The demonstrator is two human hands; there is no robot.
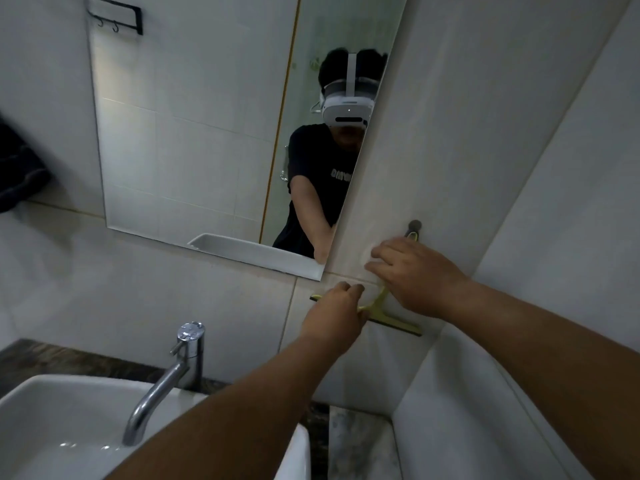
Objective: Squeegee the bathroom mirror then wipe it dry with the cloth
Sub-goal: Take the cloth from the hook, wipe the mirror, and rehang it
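A yellow-green squeegee (pixel 394 320) hangs against the tiled wall just right of the mirror (pixel 194 133), its handle running up to a small grey wall hook (pixel 414 226). My left hand (pixel 334 315) is closed over the left half of the squeegee's blade bar. Over the handle rests my right hand (pixel 412 271), fingers curled around it and hiding most of it. The mirror is frameless and reflects a person in a black shirt with a white headset. A dark cloth (pixel 20 168) lies at the far left edge, on a ledge.
A white basin (pixel 41 410) with a chrome tap (pixel 173 368) sits below the mirror on a dark stone counter (pixel 69 358). A black hook rack (pixel 117 15) is mounted at the upper left. White tiled walls meet in a corner on the right.
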